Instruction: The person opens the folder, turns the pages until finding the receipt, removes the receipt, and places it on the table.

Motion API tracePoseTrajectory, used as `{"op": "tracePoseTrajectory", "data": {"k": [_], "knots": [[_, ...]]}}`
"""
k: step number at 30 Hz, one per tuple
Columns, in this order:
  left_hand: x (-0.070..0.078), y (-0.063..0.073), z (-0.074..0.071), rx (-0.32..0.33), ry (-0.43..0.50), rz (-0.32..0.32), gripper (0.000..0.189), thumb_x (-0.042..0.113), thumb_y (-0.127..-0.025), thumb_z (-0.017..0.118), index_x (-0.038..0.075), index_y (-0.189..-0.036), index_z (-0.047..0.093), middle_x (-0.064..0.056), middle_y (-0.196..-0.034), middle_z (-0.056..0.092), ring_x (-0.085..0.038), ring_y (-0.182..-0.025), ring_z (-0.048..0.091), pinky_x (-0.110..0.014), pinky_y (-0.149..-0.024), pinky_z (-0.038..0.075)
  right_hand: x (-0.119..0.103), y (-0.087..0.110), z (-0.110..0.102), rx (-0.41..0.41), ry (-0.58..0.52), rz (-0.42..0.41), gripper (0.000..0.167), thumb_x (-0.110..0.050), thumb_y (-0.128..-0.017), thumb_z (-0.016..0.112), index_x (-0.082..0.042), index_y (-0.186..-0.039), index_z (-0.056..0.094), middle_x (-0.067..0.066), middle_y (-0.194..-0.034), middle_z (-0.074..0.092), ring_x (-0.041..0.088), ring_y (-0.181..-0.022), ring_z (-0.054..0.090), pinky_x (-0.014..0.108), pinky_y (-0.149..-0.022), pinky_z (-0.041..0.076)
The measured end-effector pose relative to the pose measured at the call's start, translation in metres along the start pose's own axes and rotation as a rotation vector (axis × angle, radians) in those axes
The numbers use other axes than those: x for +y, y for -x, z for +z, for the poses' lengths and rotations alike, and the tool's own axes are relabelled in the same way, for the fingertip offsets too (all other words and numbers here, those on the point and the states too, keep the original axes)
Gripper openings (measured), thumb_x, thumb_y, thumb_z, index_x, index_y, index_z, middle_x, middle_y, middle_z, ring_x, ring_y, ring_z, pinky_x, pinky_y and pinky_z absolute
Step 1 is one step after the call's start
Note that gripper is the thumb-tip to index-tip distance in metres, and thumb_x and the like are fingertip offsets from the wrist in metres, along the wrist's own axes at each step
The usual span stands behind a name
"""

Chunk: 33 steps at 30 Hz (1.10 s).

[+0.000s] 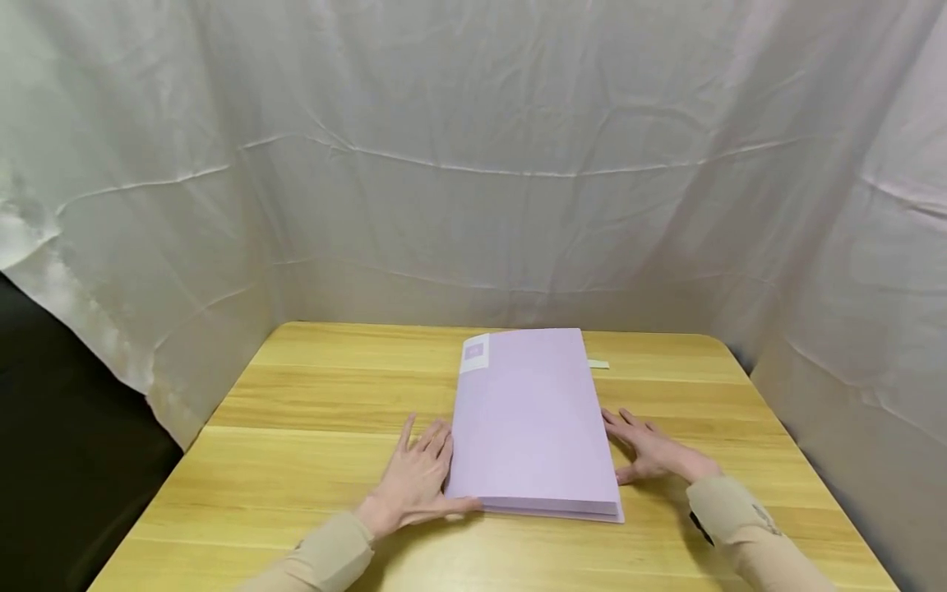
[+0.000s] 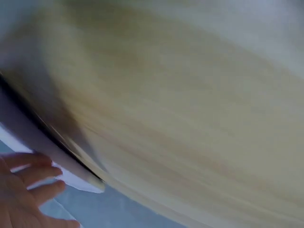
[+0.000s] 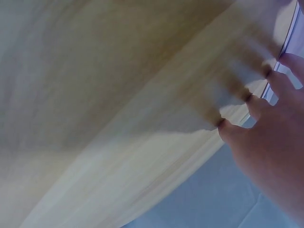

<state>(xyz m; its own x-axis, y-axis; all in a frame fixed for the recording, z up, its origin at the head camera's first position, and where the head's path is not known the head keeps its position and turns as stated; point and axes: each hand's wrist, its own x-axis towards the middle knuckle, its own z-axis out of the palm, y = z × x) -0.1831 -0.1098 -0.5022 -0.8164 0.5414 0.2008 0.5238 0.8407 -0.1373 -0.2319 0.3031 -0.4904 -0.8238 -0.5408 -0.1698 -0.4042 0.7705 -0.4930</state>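
Observation:
A closed light purple file folder (image 1: 528,419) lies on the wooden table, a white label (image 1: 474,353) with a purple square at its upper left corner. My left hand (image 1: 416,485) rests along the folder's left edge, fingers extended and thumb stretched over its near left corner. Against the right edge, my right hand (image 1: 649,450) touches the folder with spread fingers and thumb. The left wrist view shows the left hand (image 2: 26,194) beside the folder's edge (image 2: 28,128). In the right wrist view, fingertips of the right hand (image 3: 270,137) meet the tabletop beside the folder.
A small pale strip (image 1: 598,364) shows beside the folder's upper right edge. The wooden table (image 1: 318,395) has rounded far corners. Grey-white cloth (image 1: 473,205) hangs behind it and on both sides, with a dark area (image 1: 59,444) at the left.

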Motion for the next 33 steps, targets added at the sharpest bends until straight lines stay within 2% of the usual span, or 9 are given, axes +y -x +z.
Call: {"op": "tracePoseTrajectory", "data": {"k": [5,11,13,16,20,23,28,30,33], "knots": [[0.009,-0.003,-0.005,0.002,0.08,-0.08,0.116,0.089,-0.083,0.038,-0.004,-0.152,0.036,-0.02,-0.159,0.039,-0.031,-0.149,0.04,-0.064,-0.123,0.021,0.0,-0.003,-0.001,0.012,0.035,0.014,0.102,-0.039,-0.072,0.088,-0.001,-0.152,0.039,0.033,-0.161,0.024,0.064,-0.145,0.014,0.085,-0.107,0.013],[0.017,-0.008,-0.013,-0.028,0.136,-0.163,0.116,0.088,-0.083,0.039,-0.004,-0.154,0.034,-0.019,-0.162,0.034,-0.03,-0.152,0.034,-0.064,-0.124,0.016,0.002,-0.004,-0.001,0.024,0.064,0.026,0.096,-0.024,-0.069,0.091,0.002,-0.149,0.043,0.035,-0.158,0.028,0.063,-0.144,0.018,0.084,-0.107,0.017],[0.019,-0.01,-0.015,-0.038,0.162,-0.18,0.116,0.088,-0.083,0.038,-0.004,-0.153,0.034,-0.02,-0.162,0.034,-0.03,-0.153,0.033,-0.065,-0.124,0.015,0.002,-0.003,-0.001,0.034,0.063,0.032,0.098,-0.024,-0.069,0.091,0.005,-0.148,0.041,0.036,-0.156,0.032,0.063,-0.143,0.019,0.084,-0.107,0.019],[0.021,-0.015,-0.02,-0.042,0.21,-0.198,0.117,0.088,-0.083,0.037,-0.006,-0.153,0.035,-0.02,-0.162,0.033,-0.03,-0.153,0.032,-0.065,-0.124,0.015,0.0,0.0,-0.002,0.043,0.077,0.029,0.101,-0.029,-0.071,0.091,0.008,-0.148,0.037,0.038,-0.153,0.035,0.064,-0.142,0.022,0.083,-0.107,0.022],[0.023,-0.02,-0.028,-0.035,0.269,-0.214,0.116,0.087,-0.084,0.039,-0.006,-0.153,0.033,-0.021,-0.163,0.03,-0.03,-0.154,0.029,-0.066,-0.124,0.015,0.002,0.002,-0.004,0.034,0.056,0.01,0.105,-0.04,-0.073,0.088,0.008,-0.149,0.034,0.039,-0.154,0.031,0.065,-0.142,0.019,0.084,-0.106,0.02],[0.024,-0.024,-0.034,-0.034,0.311,-0.23,0.115,0.086,-0.085,0.038,-0.005,-0.155,0.029,-0.019,-0.165,0.024,-0.028,-0.156,0.024,-0.065,-0.124,0.013,0.007,0.002,-0.002,0.066,0.027,-0.018,0.108,-0.047,-0.073,0.087,0.002,-0.152,0.033,0.039,-0.155,0.028,0.064,-0.141,0.024,0.085,-0.104,0.02],[0.028,-0.032,-0.043,-0.016,0.37,-0.236,0.113,0.084,-0.088,0.035,-0.004,-0.157,0.022,-0.015,-0.168,0.011,-0.026,-0.158,0.016,-0.066,-0.125,0.008,0.018,-0.001,0.005,0.143,0.081,-0.066,0.104,-0.05,-0.072,0.086,-0.01,-0.152,0.034,0.034,-0.15,0.039,0.058,-0.133,0.04,0.079,-0.098,0.032],[0.028,-0.036,-0.047,-0.005,0.38,-0.232,0.112,0.082,-0.089,0.035,-0.005,-0.157,0.021,-0.016,-0.168,0.009,-0.027,-0.158,0.015,-0.066,-0.125,0.007,0.018,-0.001,0.005,0.123,0.093,-0.058,0.1,-0.047,-0.073,0.086,-0.009,-0.152,0.037,0.033,-0.151,0.04,0.058,-0.135,0.039,0.079,-0.101,0.031],[0.027,-0.039,-0.052,0.005,0.375,-0.234,0.11,0.081,-0.089,0.036,-0.006,-0.157,0.022,-0.018,-0.168,0.011,-0.028,-0.158,0.015,-0.065,-0.125,0.005,0.008,0.0,0.0,0.048,0.066,-0.006,0.099,-0.043,-0.074,0.086,-0.005,-0.152,0.039,0.033,-0.156,0.034,0.061,-0.141,0.028,0.083,-0.107,0.02]]}}
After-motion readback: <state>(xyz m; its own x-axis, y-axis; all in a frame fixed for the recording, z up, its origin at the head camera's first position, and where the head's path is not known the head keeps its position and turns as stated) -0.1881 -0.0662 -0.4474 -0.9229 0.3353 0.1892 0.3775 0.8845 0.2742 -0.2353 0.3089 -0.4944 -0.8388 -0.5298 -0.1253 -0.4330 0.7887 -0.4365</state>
